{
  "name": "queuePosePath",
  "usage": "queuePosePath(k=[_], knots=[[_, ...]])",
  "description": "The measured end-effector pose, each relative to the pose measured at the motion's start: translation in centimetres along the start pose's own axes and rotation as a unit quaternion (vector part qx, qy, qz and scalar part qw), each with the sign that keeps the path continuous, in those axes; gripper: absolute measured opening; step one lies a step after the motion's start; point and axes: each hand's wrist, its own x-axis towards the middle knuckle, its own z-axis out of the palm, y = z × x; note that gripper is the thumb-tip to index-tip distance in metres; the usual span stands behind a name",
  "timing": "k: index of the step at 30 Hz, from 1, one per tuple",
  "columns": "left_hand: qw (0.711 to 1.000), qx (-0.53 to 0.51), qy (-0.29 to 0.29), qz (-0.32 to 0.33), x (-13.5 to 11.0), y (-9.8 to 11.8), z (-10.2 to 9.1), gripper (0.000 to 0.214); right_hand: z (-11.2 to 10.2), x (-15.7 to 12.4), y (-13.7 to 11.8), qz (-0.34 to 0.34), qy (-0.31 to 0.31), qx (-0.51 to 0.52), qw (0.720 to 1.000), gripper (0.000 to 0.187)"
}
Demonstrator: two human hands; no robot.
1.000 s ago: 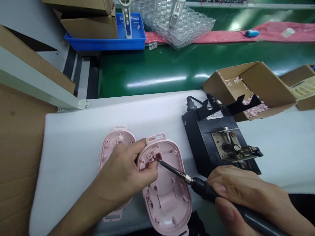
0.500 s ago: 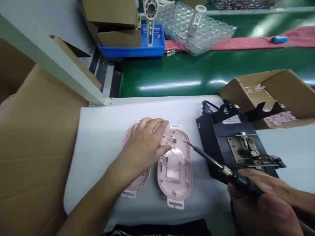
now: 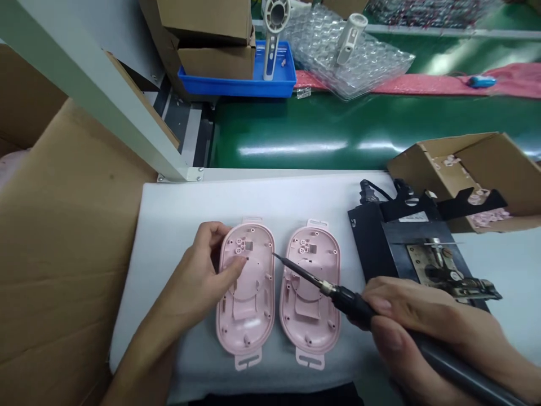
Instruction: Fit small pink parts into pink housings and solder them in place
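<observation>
Two pink oval plastic shells lie side by side, hollow side up, on a white foam pad (image 3: 177, 208). My left hand (image 3: 203, 276) grips the left edge of the left shell (image 3: 246, 299), thumb resting inside it. My right hand (image 3: 422, 332) is closed around a black soldering iron (image 3: 350, 304). The iron's thin tip points up and left across the right shell (image 3: 310, 304) and ends at the gap between the two shells, near the left shell's right rim.
A black soldering iron stand (image 3: 406, 248) sits right of the shells. An open cardboard box (image 3: 473, 163) holds small pink parts behind it. Large cardboard (image 3: 54, 237) lies at left. A green conveyor belt (image 3: 321, 129) runs beyond, with a blue tray (image 3: 240, 84) and clear blister trays (image 3: 350, 51).
My left hand slid off the shells' tops and now grips the left shell's edge. The iron swung left, its tip crossing the right shell. The camera view shifted slightly.
</observation>
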Motion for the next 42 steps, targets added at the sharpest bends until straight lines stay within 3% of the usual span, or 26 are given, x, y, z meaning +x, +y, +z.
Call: queuePosePath(k=[4,8,15,35,37,42], knots=[[0.992,-0.105,-0.049,-0.049,-0.8,0.8,0.5,0.043,2.7,1.1,0.3,-0.024,-0.041,0.064,0.997,0.017],[0.999,-0.019,-0.023,-0.022,-1.1,0.8,0.7,0.043,3.7,0.9,1.0,-0.03,-0.014,0.097,0.995,0.021],[0.997,0.045,-0.003,0.068,-0.8,0.5,0.7,0.033,4.0,-0.3,1.5,-0.022,-0.042,0.081,0.996,0.017],[0.996,0.061,0.004,0.059,-0.8,0.5,0.9,0.03,4.0,0.0,1.6,-0.04,-0.034,0.073,0.996,0.018],[0.996,0.055,0.013,0.064,-0.8,0.4,1.0,0.028,3.7,0.3,1.5,-0.037,-0.048,0.073,0.995,0.017],[0.997,0.057,0.021,0.055,-0.8,0.2,1.0,0.027,3.0,0.8,1.3,-0.017,-0.157,0.053,0.986,0.017]])
